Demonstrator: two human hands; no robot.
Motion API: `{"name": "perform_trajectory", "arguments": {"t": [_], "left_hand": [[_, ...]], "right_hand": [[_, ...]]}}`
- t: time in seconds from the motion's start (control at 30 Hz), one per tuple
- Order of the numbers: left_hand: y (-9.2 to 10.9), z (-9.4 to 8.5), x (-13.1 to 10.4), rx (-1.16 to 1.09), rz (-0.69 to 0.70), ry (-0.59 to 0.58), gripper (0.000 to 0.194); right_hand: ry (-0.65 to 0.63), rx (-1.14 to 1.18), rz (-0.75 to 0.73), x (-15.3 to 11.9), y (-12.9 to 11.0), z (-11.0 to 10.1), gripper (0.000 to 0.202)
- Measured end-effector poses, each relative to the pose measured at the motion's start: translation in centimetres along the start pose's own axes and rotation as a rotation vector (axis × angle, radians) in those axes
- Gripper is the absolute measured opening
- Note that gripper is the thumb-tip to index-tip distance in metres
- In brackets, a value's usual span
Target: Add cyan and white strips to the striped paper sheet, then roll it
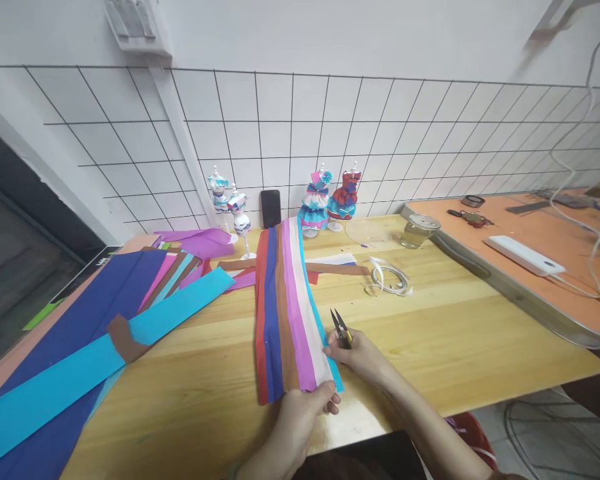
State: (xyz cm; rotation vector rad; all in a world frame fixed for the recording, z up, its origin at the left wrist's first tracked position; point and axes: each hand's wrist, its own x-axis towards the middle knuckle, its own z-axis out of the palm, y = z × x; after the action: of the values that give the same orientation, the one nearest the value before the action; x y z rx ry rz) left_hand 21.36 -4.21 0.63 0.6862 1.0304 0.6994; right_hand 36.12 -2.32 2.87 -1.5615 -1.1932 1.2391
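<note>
A long striped piece [290, 307], with red, blue, brown, purple, white and turquoise bands, runs from the middle of the table toward me. At its near end, my left hand [300, 417] is closed on the lower right corner, thumb on top. Black-bladed thread snips [341, 327] point up and left from my right hand [357, 355], which is closed around them. The fingertips of that hand touch the turquoise edge, a little above my left hand.
Turquoise [180, 300] and dark blue strips [105, 307] cover the left side. Small dressed mannequins [314, 203] and a black phone [271, 208] stand at the back. Rolled white ribbon [390, 278], a glass cup [420, 230] and an orange-topped surface [545, 280] are on the right.
</note>
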Motion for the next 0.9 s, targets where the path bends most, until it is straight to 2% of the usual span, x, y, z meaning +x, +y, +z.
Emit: {"name": "perform_trajectory", "arguments": {"t": [0.13, 0.23, 0.43, 0.57, 0.67, 0.77, 0.9], "left_hand": [[0.9, 0.5, -0.3, -0.054, -0.052, 0.021, 0.041], [1.5, 0.8, -0.5, -0.109, -0.06, -0.02, 0.043], [1.0, 0.6, 0.7, -0.045, -0.002, -0.033, 0.035], [0.9, 0.1, 2.1, 0.136, 0.065, -0.026, 0.034], [1.3, 0.0, 2.9, 0.242, 0.138, -0.073, 0.035], [2.3, 0.3, 3.3, 0.299, 0.226, -0.097, 0.031], [4.7, 0.9, 3.5, 0.352, 0.348, -0.042, 0.02]], "right_hand": [[0.022, 0.038, -0.009, 0.0, 0.3, 0.1, 0.027], [0.048, 0.054, -0.039, 0.3, 0.4, 0.1, 0.028], [0.074, 0.079, -0.03, 0.4, 0.2, 0.0, 0.03], [0.038, 0.118, -0.03, 0.1, 0.1, -0.2, 0.034], [0.059, 0.133, -0.038, 0.3, 0.3, -0.3, 0.036], [0.07, 0.149, -0.056, 0.6, 0.1, -0.3, 0.036], [0.1, 0.144, -0.08, 0.4, -0.8, -0.3, 0.038]]}}
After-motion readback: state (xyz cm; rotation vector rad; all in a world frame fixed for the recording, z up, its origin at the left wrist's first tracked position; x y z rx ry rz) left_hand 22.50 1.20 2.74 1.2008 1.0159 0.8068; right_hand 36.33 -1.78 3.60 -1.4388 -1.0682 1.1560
